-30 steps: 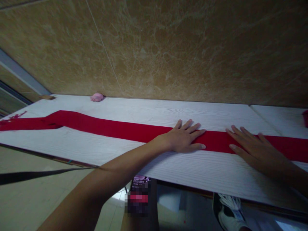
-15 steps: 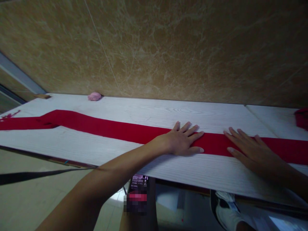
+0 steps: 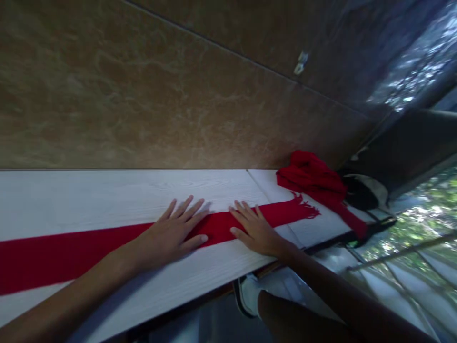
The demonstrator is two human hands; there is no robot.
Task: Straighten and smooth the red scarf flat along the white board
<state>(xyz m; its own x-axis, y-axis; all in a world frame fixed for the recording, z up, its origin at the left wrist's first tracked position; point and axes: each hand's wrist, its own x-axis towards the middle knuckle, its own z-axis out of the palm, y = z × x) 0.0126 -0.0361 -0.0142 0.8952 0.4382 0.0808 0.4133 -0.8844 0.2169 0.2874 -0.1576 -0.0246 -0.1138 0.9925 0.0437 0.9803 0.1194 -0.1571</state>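
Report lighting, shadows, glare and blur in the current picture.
All in the head view: dim brown wall; streaky glare at top right; bright, blurred foliage at right; soft shadow below the left forearm on the white tabletop; fringed end of the red strip soft.

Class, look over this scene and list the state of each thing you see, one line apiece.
Red fringed scarf: spread out lengthwise, lying flat
Fringe: splayed in loose strands
Left hand: open, palm down across the scarf
Right hand: open, palm down, touching the scarf
Red cloth: crumpled in a heap
White wood-grain tabletop: partly covered
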